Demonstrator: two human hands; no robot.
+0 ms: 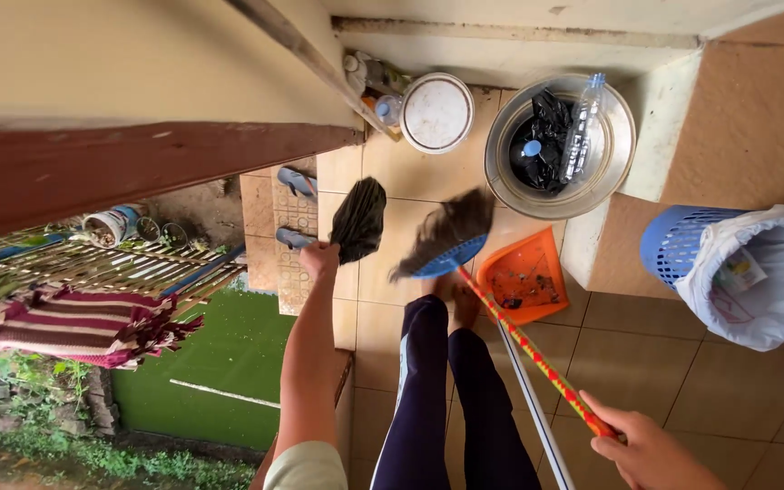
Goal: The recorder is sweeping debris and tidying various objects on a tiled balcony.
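A metal tub [614,186] with a black bag and bottle stands at the tiled floor's [682,363] far edge, a lined blue basket [673,240] to its right. The broom [451,238] rests beside an orange dustpan [526,281]; the right hand [646,449] grips its handle. The left hand [319,259] is closed on a dark bag [358,218].

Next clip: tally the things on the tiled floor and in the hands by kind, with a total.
Brooms: 1, held by the right hand
Dustpans: 1
Black bags: 1, in the left hand
Metal basins: 1
Baskets: 1
Sandals: 2
White lids: 1
Total: 8
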